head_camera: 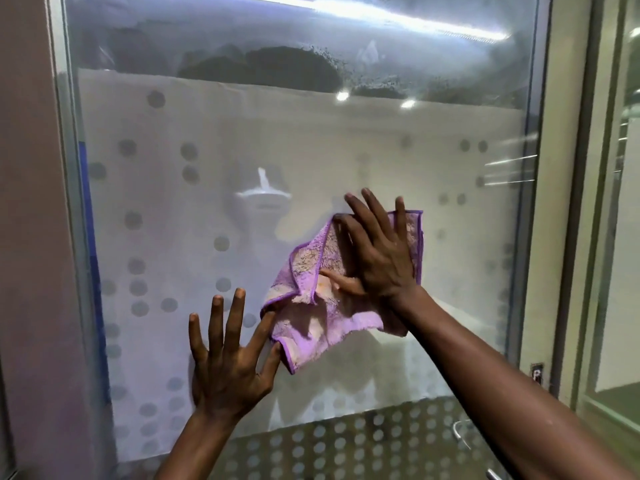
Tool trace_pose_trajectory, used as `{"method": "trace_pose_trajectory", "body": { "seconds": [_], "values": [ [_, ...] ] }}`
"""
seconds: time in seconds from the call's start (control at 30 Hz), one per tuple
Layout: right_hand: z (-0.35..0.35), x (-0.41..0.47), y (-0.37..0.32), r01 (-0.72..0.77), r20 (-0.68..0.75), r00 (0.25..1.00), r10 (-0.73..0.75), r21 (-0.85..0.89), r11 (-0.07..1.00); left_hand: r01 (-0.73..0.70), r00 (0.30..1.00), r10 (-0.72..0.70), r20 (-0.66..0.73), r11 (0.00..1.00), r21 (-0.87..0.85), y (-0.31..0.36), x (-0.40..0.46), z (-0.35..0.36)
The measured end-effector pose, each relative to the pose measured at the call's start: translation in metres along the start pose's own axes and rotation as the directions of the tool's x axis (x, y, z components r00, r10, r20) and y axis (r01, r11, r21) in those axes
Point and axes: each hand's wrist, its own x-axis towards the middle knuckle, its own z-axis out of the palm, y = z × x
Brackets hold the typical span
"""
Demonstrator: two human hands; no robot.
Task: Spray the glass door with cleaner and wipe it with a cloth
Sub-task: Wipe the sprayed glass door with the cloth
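Observation:
A glass door point(242, 140) with a frosted band and grey dots fills the view. Its clear upper strip carries wet, foamy smears. My right hand point(377, 251) lies flat with fingers spread on a purple cloth point(311, 327), pressing it against the frosted glass right of centre. The cloth's lower part hangs loose in folds. My left hand point(228, 358) rests flat on the glass, lower and to the left, fingers spread; its thumb and index finger touch the cloth's lower left edge. No spray bottle is in sight.
A brown wall point(31, 237) borders the door's metal frame on the left. On the right stand a pale door post point(554, 202) and another glass panel point(620, 306). A metal handle point(460, 433) shows at the lower right of the door.

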Motion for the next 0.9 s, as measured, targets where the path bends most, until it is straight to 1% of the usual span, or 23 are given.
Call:
{"method": "trace_pose_trajectory", "body": {
  "seconds": [0.07, 0.17, 0.3, 0.33, 0.4, 0.47, 0.6, 0.67, 0.77, 0.83, 0.9],
  "values": [
    [0.015, -0.024, -0.004, -0.076, -0.118, 0.991, 0.068, -0.069, 0.995, 0.005, 1.000, -0.005, 0.004, 1.000, -0.004, -0.001, 0.000, -0.001],
    [0.025, -0.058, -0.021, -0.253, -0.174, 0.960, 0.221, -0.191, 0.949, -0.006, 1.000, 0.006, 0.014, 1.000, 0.003, 0.001, -0.002, -0.001],
    [0.028, -0.069, -0.044, -0.429, -0.089, 0.903, 0.420, -0.161, 0.889, -0.038, 0.999, 0.037, 0.019, 0.999, 0.014, 0.000, 0.001, -0.001],
    [0.035, -0.075, -0.052, -0.467, -0.061, 0.884, 0.463, -0.127, 0.875, -0.040, 0.999, 0.040, 0.021, 0.999, 0.010, -0.001, 0.002, -0.002],
    [0.046, -0.089, -0.064, -0.505, 0.046, 0.862, 0.505, -0.027, 0.863, -0.029, 0.999, 0.029, 0.024, 1.000, -0.007, -0.001, 0.001, -0.003],
    [0.053, -0.102, -0.067, -0.481, 0.102, 0.873, 0.476, 0.030, 0.876, -0.017, 0.999, 0.018, 0.037, 0.999, -0.038, -0.001, 0.000, -0.005],
    [0.048, -0.097, -0.052, -0.366, 0.113, 0.924, 0.364, -0.003, 0.931, 0.015, 0.998, -0.006, 0.061, 0.989, -0.145, -0.002, 0.008, -0.014],
    [0.046, -0.085, -0.040, -0.303, 0.100, 0.947, 0.305, -0.034, 0.952, 0.039, 0.996, -0.024, 0.090, 0.985, -0.166, 0.000, 0.013, -0.019],
    [0.042, -0.058, -0.020, -0.204, 0.046, 0.977, 0.207, -0.049, 0.978, 0.005, 0.994, 0.009, 0.113, 0.993, -0.121, 0.002, 0.023, -0.024],
    [0.040, -0.040, -0.010, -0.155, 0.018, 0.988, 0.156, -0.038, 0.987, 0.014, 0.996, -0.002, 0.091, 0.991, -0.131, 0.003, 0.034, -0.029],
    [0.035, -0.027, -0.004, -0.110, -0.015, 0.994, 0.110, -0.018, 0.994, 0.042, 0.998, -0.033, 0.050, 0.980, -0.195, 0.005, 0.048, -0.035]
  ]
}}
